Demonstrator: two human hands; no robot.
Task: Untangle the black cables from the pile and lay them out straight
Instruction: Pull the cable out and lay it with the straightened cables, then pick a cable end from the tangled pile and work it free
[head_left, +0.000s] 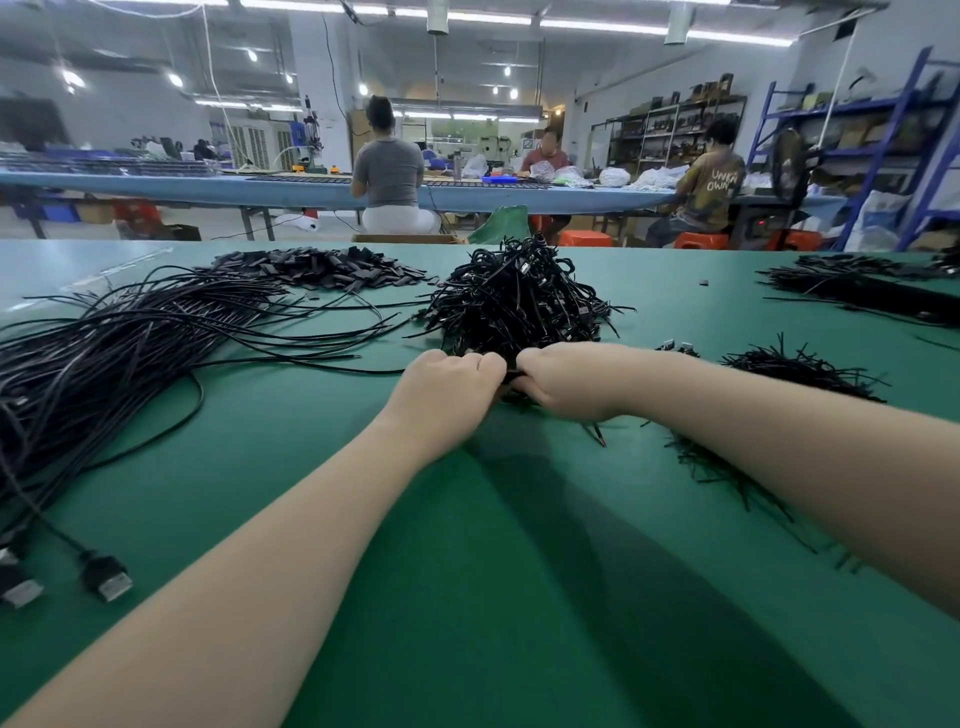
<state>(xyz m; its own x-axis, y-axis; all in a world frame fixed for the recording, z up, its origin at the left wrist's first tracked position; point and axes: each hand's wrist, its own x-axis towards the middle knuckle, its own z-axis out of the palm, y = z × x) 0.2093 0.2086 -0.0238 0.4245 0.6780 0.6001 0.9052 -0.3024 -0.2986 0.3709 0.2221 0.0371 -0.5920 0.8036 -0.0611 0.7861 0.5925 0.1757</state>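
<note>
From the head view, both hands sit knuckle to knuckle at the near foot of the tangled heap of short black cables (514, 301), which stands in the middle of the green matted surface (467, 597). The left hand (449, 387) is curled into a fist, and so is the right hand (563, 382); a dark bit of cable shows in the gap between them, so each seems to be gripping the same cable or small bundle at the pile's base. The fingers themselves are turned under and away from the camera, so just how they pinch it cannot be told.

To the left lies a broad sweep of long thin black cables (130, 358) already drawn out roughly straight, with flat black plugs with metal tips (104, 574) at their near ends. Beyond them is a low heap of small flat black pieces (322, 267). To the right lies a scatter of short black offcuts (795, 366).

The step in hand looks like freeing one cable from the pile. The next move probably calls for drawing the hands apart slowly, so the cable slides out without dragging the heap, then carrying it left to lie alongside the straightened ones.
</note>
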